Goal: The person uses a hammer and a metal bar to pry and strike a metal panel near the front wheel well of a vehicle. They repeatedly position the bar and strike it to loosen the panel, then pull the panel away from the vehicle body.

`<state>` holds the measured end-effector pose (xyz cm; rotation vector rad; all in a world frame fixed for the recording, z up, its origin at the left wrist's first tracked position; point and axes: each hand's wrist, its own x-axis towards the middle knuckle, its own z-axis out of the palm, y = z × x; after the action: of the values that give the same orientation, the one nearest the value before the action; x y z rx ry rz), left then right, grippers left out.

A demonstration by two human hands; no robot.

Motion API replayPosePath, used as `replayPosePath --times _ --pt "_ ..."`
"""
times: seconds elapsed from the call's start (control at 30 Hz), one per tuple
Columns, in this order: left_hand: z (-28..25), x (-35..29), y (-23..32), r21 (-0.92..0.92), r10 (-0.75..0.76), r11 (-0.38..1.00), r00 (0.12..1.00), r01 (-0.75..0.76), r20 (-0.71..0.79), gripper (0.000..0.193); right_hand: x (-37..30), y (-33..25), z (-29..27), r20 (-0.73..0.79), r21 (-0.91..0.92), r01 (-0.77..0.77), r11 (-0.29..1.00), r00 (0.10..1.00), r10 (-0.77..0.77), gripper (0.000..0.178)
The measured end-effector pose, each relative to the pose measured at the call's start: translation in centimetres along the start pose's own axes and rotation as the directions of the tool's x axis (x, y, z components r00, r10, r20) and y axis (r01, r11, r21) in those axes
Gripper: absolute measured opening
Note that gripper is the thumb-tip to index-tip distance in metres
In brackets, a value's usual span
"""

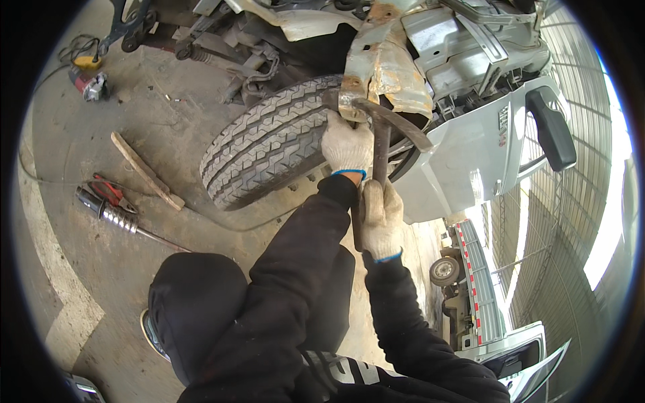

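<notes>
My right hand (pixel 381 218), in a white knit glove with a blue cuff, is closed around the handle of a hammer (pixel 398 124) with a long, curved, pointed head. The hammer head lies across the end of a rusty, bent metal frame rail (pixel 386 70) of a stripped white vehicle. My left hand (pixel 347 142), gloved the same way, is raised just below the rail's end, beside the tire (pixel 269 138). Its fingers are curled; what they grip, if anything, is hidden behind the hand and metal.
On the floor to the left lie a wooden stick (pixel 146 169), red-handled pliers (pixel 113 193), a black-handled tool with a spring and rod (pixel 121 218), and an angle grinder (pixel 89 84). The vehicle's white door (pixel 463 161) with a black mirror (pixel 552 131) is right. A flatbed truck (pixel 474 275) stands beyond.
</notes>
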<state>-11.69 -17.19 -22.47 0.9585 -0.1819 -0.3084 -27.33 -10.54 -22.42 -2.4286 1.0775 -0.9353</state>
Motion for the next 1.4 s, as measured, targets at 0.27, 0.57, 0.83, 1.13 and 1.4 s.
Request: replayPosePath --times 0.27,0.57,0.83,1.13,1.4 --pt "0.1 -0.1 -0.2 0.049 0.032 0.998 0.998 -0.030 -0.050 0.035 0.0 -12.4 -4.0 -0.317 0.475 0.683 0.555 0.721 -0.616 0.023" --pt "-0.6 -0.4 0.6 0.087 0.020 0.996 0.998 -0.014 -0.062 0.035 1.0 -7.4 -3.4 -0.256 -0.124 0.310 0.943 0.908 -0.332 0.016" --pt "-0.9 -0.2 0.5 0.078 -0.029 0.997 1.000 0.028 0.011 0.036 1.8 -4.8 0.8 -0.150 -0.175 0.187 0.967 0.965 -0.214 0.033" --pt "-0.7 -0.3 0.4 0.114 0.011 0.993 1.000 -0.010 -0.009 0.030 2.0 -5.2 -3.2 -0.352 0.368 0.761 0.534 0.645 -0.678 0.031" --pt "-1.2 -0.1 0.7 0.063 -0.019 0.998 1.000 0.018 0.005 0.029 1.1 -10.4 -4.4 -0.303 0.340 0.501 0.796 0.859 -0.412 0.033"
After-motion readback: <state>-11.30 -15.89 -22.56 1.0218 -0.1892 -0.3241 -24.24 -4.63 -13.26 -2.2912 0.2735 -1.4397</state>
